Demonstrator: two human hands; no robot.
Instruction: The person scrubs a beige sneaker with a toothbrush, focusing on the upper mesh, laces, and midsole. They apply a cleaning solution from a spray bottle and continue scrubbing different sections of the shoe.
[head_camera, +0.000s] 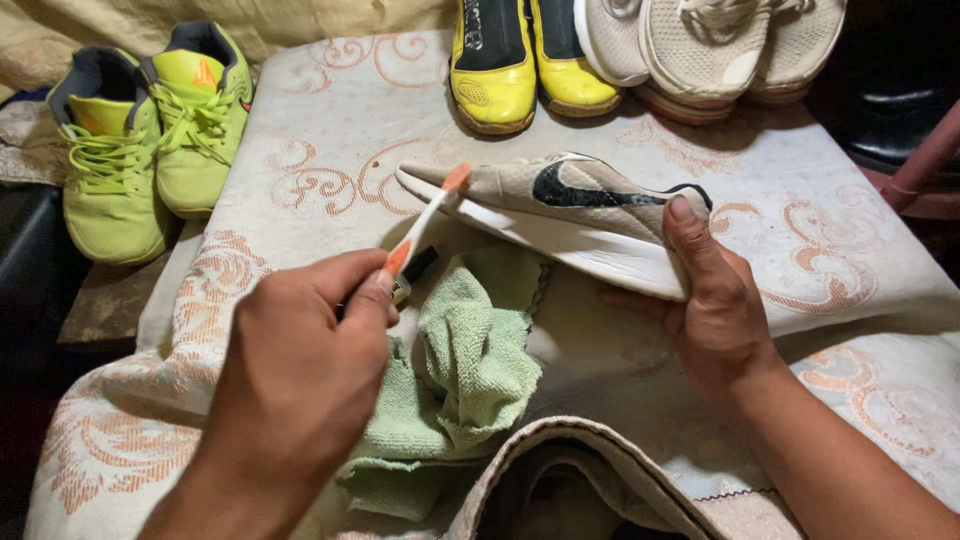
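My right hand (715, 300) grips the heel end of a beige sneaker (560, 205) with a dark side mark and a white sole, held on its side above the cloth-covered surface. My left hand (300, 370) holds a white and orange toothbrush (425, 220), whose orange head touches the sneaker's toe tip. A crumpled green towel (465, 370) lies between my two hands, below the shoe.
A cream cloth with orange swirls (330, 130) covers the surface. A lime-green pair of sneakers (150, 140) stands at the left edge. A yellow pair (520, 60) and a beige pair (710, 45) sit at the back. A folded cloth edge (600, 470) rises in front.
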